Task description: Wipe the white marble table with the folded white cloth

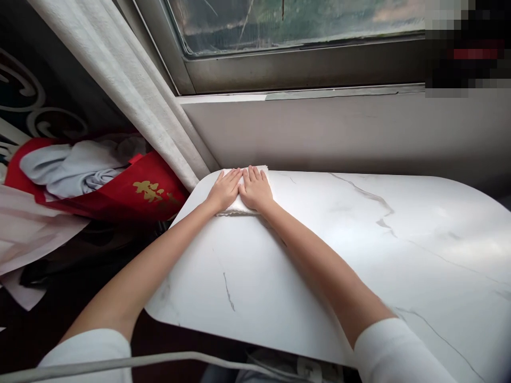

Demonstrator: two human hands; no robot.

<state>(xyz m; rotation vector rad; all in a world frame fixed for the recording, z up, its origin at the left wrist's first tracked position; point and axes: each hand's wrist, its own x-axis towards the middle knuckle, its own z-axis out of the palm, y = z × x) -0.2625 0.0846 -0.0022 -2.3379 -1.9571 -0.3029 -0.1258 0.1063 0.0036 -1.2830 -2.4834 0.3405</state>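
Observation:
Both hands lie flat, side by side, on a folded white cloth (238,208) near the far left corner of a white marble-patterned table (287,287). My left hand (224,190) covers the cloth's left part, its fingers stretched out toward the wall. Right beside it, my right hand (256,189) presses on the cloth with fingers extended and close together. The cloth's scalloped near edge and its far right corner show around the hands; the rest is hidden under them.
A red bag (159,186) with gold lettering holds grey-white fabric (75,165) left of the table. A pale curtain (131,80) hangs behind it. The wall (319,127) and window (303,24) bound the far side. A white cable (167,359) crosses the near edge of view.

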